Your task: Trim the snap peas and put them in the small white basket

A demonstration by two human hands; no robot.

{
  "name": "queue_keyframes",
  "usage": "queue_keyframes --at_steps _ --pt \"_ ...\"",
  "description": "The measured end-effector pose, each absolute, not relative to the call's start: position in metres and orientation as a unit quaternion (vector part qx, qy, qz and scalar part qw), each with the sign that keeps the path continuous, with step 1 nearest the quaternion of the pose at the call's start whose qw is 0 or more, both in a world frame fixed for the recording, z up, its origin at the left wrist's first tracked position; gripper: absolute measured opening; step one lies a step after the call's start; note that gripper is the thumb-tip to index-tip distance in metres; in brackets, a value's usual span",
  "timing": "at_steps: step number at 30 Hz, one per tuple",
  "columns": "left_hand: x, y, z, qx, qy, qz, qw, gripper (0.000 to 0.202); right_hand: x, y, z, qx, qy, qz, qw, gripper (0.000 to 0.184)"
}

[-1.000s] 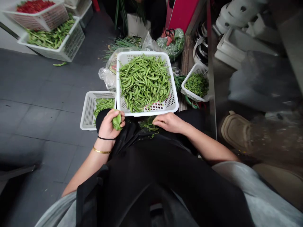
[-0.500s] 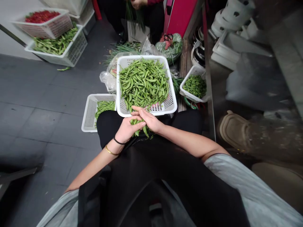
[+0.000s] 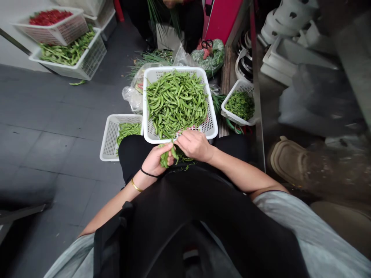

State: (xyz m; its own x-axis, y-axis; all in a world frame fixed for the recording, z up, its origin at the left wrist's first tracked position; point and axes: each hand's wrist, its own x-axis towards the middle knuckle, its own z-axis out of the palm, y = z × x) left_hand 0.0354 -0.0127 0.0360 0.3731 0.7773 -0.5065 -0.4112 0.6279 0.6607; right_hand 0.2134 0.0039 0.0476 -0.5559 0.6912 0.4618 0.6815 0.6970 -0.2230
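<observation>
My left hand [image 3: 159,157] is closed round several green snap pea pods [image 3: 165,158], at the near edge of a white perforated basket. My right hand [image 3: 194,144] is closed beside it, thumb and fingertips pinched at the top end of a pod [image 3: 174,151] that stands up from the left hand. The basket [image 3: 213,122] holds a big heap of pea pods [image 3: 176,100]. Green trimmings lie on the dark lap just under the hands. Part of the right fingertips is hidden from me.
A smaller basket with pods [image 3: 108,139] is on the floor at left. A basket of leafy greens [image 3: 240,105] stands at right. Stacked baskets of red peppers [image 3: 50,18] and green pods are back left. Beyond sits another person with long green stalks. Scissors [image 3: 206,44] rest on a bag.
My right hand has drawn back from lying flat over the left hand and now pinches a pod's end. My left hand has turned, still holding the pods.
</observation>
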Motion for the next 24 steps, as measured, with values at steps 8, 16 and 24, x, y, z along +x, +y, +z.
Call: queue_keyframes --at_steps 8,16,24 --pt "0.022 -0.011 0.035 0.367 0.516 0.549 0.545 0.022 0.242 -0.001 0.068 -0.410 -0.832 0.292 0.233 0.023" --pt "-0.003 -0.022 0.073 0.740 0.520 0.343 0.255 0.026 0.209 -0.002 0.053 -0.295 -0.925 0.227 0.079 0.024" --pt "-0.002 -0.009 0.066 0.806 0.378 0.191 0.414 0.012 0.213 -0.003 0.066 -0.286 -0.918 0.176 0.212 0.032"
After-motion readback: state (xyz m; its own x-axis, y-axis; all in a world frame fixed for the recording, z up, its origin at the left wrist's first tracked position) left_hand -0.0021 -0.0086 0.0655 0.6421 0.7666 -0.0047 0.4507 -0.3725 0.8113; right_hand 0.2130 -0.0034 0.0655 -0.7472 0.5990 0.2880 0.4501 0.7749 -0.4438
